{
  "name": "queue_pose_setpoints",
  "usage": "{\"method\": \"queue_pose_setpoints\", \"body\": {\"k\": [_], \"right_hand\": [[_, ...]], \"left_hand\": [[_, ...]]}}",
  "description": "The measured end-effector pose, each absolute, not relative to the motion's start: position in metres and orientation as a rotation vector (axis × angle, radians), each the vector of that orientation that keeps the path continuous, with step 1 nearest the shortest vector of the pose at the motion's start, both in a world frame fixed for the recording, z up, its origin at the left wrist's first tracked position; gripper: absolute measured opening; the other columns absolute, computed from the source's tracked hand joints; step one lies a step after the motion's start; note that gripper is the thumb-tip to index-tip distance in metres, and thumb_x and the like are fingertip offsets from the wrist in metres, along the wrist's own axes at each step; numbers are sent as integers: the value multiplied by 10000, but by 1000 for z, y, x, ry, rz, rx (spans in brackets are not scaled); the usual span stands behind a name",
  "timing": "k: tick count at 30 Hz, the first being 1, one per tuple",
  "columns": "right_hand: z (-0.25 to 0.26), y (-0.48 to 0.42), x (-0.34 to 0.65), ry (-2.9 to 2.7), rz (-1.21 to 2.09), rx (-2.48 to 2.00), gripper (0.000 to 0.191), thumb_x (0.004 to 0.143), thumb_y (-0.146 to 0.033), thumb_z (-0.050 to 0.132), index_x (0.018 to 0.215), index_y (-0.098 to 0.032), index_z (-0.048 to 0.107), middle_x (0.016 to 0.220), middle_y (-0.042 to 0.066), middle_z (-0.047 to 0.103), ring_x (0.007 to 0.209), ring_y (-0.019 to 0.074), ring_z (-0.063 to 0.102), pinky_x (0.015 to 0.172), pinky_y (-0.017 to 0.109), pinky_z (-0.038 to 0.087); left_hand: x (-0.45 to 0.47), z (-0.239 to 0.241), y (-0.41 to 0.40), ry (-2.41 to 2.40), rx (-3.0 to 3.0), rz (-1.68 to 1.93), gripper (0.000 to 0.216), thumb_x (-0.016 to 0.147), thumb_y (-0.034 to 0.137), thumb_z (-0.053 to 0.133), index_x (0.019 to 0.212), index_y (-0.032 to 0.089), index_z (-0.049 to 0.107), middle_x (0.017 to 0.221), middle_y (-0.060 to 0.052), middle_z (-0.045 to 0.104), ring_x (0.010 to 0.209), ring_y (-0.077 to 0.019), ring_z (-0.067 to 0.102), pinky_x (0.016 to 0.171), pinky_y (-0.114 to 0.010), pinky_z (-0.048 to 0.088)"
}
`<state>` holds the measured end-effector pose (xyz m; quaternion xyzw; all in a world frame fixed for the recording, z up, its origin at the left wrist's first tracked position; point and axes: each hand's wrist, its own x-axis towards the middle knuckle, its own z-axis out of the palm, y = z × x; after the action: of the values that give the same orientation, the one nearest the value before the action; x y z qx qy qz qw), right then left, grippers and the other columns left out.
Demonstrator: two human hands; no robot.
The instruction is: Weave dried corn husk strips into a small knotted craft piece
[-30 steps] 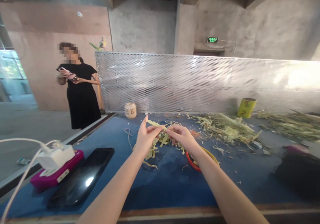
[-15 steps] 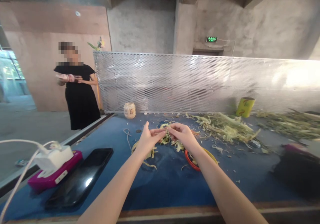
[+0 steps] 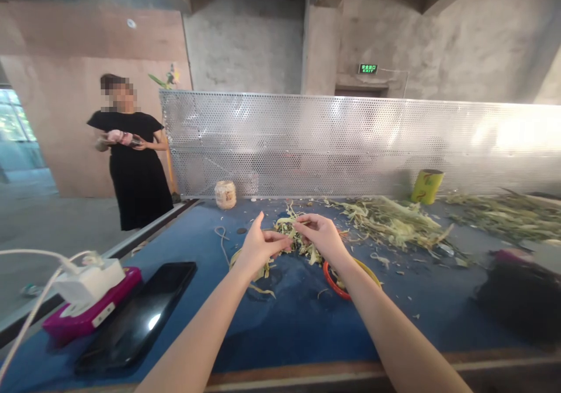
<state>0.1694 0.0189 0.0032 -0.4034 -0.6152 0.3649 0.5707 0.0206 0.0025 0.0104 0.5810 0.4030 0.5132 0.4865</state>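
Observation:
Both my hands are raised over the middle of a blue table [image 3: 298, 323]. My left hand [image 3: 259, 247] pinches thumb and fingers together on a thin strand of pale husk. Close to its right, my right hand [image 3: 319, 235] is closed on a small bunch of green-yellow husk strips [image 3: 293, 233] that hangs between the two hands. Loose husk scraps [image 3: 263, 273] lie on the table under my left hand. A red and yellow ring [image 3: 346, 276] lies beneath my right wrist, partly hidden by my forearm.
A black phone [image 3: 140, 317] and a magenta box with a white charger [image 3: 87, 294] lie at front left. Husk piles [image 3: 394, 221] spread at back right beside a yellow cup [image 3: 427, 187]. A twine ball [image 3: 225, 194] stands by the perforated metal screen [image 3: 350, 145]. A person in black [image 3: 135, 159] stands at left.
The long husk strip held out straight a second ago is now gathered into a bunch at my right hand. My left hand has dropped slightly and closed its pinch. The view shifted a little right.

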Motion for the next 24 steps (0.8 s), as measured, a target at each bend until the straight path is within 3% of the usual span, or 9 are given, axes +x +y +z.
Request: {"method": "queue_pose_setpoints", "body": {"k": [4,9,14,18,24], "right_hand": [[6,16,168,-1505,815,-932,257,743,-377,493,734,-155,624,631,7,586,603,117,539,562,233,416],[5,12,162,-1619,887,-841,180,748,-309,500,856,-180,564,748,6,616,658,121,565,612,243,436],[2,10,161,-1670,720,-893,298,774,-278,471,1059,-210,422,687,-12,599,603,130,566,570,245,430],[2,7,168,-1838,398,-1057,284,832,-291,389,1107,-230,427,594,-38,561,535,125,523,553,234,381],[5,7,173,-1734,287,-1133,289,839,-294,376,1114,-233,440,531,-51,501,485,118,472,534,231,358]], "left_hand": [[22,14,0,983,1408,1406,1115,606,260,707,1365,217,-109,1078,-152,590,590,-131,607,434,-210,395],[21,12,-1,795,1521,1371,1024,701,292,629,1338,304,-173,1161,-146,552,527,-127,612,383,-207,383],[20,5,1,839,1618,1307,1027,698,291,631,1343,283,-169,967,-110,648,571,-169,630,369,-198,376],[20,2,4,873,1657,1329,961,703,291,620,1372,226,-66,740,-45,660,612,-175,626,429,-214,409],[24,10,-3,904,1633,1218,906,697,290,615,1375,159,29,686,-27,638,557,-144,591,455,-227,410]]}}
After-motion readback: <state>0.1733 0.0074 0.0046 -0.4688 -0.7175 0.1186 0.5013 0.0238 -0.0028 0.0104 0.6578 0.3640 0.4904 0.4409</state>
